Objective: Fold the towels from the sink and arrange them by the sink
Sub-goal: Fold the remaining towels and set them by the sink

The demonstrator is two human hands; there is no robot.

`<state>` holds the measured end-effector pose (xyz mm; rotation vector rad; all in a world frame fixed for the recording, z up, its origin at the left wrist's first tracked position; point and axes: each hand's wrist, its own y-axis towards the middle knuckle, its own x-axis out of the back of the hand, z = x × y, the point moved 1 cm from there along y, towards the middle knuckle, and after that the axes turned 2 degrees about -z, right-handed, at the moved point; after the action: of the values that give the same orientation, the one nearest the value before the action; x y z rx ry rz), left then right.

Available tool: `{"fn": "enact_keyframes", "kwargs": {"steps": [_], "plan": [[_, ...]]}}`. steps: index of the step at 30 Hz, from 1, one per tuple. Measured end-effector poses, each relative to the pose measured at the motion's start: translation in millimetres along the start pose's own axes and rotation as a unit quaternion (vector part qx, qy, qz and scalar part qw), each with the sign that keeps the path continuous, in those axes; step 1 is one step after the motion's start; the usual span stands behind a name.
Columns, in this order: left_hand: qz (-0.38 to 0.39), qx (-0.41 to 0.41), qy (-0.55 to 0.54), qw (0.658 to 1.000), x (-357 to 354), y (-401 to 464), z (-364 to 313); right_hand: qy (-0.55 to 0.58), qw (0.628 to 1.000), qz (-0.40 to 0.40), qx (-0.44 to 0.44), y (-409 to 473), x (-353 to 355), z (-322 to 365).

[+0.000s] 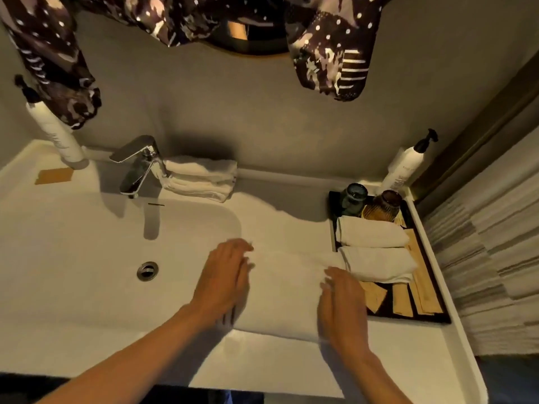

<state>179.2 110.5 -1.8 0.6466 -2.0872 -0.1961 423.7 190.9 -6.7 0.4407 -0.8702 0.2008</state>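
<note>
Now, hands: left hand [224, 277] and right hand [342, 306] lie flat, fingers straight, on the white towel [284, 290]
Towel: spread beside the sink [87, 258]
Tray [437, 316]: two rolled towels [376, 249]

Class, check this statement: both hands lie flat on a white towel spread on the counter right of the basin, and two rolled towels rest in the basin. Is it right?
Not quite. The head view shows the rolled towels on the dark tray, not in the basin. The left hand and right hand do lie flat on the white towel.

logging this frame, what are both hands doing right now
Left hand: open, flat on the towel.
Right hand: open, flat on the same towel.
</note>
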Motion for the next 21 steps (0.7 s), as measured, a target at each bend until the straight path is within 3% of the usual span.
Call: {"fn": "enact_keyframes", "kwargs": {"steps": [2,4,7,10,13,15,21], "plan": [[0.178,-0.156,0.059,0.970,-38,-27,-2,-0.101,0.979,0.132,0.119,-19,-36,-4],[0.280,-0.183,0.110,0.936,-64,-46,12,-0.141,0.963,0.198,0.114,-27,-55,-8],[0.294,-0.179,0.121,0.931,-73,-53,27,-0.138,0.972,0.181,0.056,-30,-54,-10],[0.295,-0.184,0.121,0.930,-70,-58,24,-0.128,0.987,0.095,-0.027,-31,-31,-10],[0.305,-0.165,0.122,0.930,-65,-60,20,-0.126,0.969,0.038,-0.210,-33,-7,-15],[0.311,-0.159,0.127,0.928,-61,-62,18,-0.067,0.951,0.048,-0.299,-34,-2,-15],[0.324,-0.141,0.162,0.921,-55,-78,14,0.078,0.914,0.087,-0.389,-39,-2,-14]]}}
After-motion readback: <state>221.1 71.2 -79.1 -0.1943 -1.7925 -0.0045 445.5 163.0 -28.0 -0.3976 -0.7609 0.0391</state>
